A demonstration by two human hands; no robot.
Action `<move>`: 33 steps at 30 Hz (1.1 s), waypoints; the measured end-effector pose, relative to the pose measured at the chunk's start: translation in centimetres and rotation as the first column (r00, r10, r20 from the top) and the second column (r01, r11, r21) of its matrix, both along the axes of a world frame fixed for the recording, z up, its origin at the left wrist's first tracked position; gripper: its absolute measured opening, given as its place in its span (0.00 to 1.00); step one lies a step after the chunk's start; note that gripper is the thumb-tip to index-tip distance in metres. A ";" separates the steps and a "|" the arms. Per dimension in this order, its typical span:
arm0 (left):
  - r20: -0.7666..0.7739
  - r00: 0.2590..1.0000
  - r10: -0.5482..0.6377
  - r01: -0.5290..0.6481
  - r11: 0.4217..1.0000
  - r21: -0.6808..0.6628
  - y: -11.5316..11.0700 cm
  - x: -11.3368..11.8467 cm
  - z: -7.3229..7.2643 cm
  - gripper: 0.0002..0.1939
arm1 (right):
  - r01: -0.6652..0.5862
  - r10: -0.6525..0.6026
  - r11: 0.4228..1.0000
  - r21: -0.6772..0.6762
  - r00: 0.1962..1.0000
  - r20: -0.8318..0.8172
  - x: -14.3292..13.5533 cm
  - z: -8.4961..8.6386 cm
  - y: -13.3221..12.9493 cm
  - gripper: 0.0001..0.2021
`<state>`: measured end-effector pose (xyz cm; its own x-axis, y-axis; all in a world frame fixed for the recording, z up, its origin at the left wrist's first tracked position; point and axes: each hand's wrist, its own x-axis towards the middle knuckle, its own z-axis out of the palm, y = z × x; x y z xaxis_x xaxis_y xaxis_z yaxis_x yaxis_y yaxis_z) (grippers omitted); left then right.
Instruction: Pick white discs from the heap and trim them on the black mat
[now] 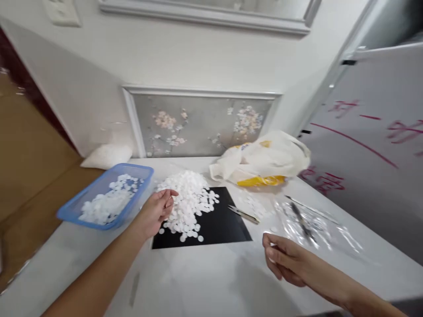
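Observation:
A heap of small white round discs (188, 198) lies on a black mat (224, 226) on the white table. My left hand (157, 213) hovers at the heap's left edge, its fingers curled together; whatever it may hold is hidden. To the right of the mat, my right hand (286, 259) is raised over the table with its thumb and fingers pinched. Nothing can be made out between those fingertips. A pair of thread snips (243, 214) rests across the mat's right edge. More discs fill part of a blue plastic tub (148, 180) on the left.
A white plastic bag with yellow print (264, 160) slumps at the back right. Clear plastic bags (325, 231) with a dark slim tool (302, 222) lie at right. A filled white bag (107, 156) sits behind the tub. A whiteboard (370, 154) borders the right side.

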<state>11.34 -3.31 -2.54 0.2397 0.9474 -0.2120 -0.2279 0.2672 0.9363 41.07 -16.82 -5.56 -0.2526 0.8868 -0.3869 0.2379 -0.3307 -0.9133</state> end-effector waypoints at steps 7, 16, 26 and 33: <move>0.104 0.894 0.436 -0.446 0.888 0.110 1.8 -7.0 3.9 0.24 | -0.031 0.029 1.000 0.003 0.895 -0.445 -16.5 3.0 11.2 0.26; -0.079 0.745 0.662 -0.664 0.748 -0.001 4.8 -14.8 3.5 0.17 | -0.021 0.107 0.973 0.228 0.922 -0.371 -32.2 5.8 20.7 0.17; -0.100 0.685 0.722 -0.673 0.679 0.293 6.0 -13.5 2.7 0.13 | 0.000 0.017 0.833 0.554 1.000 -0.026 -18.1 1.9 17.8 0.12; -0.528 0.825 0.200 0.055 0.902 0.427 1.9 -6.1 2.1 0.07 | -0.237 0.065 0.776 0.585 0.952 0.299 -12.2 -3.2 10.9 0.08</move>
<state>5.22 -1.45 -0.43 0.1311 0.9837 0.1229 0.3527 -0.1621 0.9216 28.90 -5.87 -8.77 -0.3756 0.9143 0.1517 0.4816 0.3325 -0.8109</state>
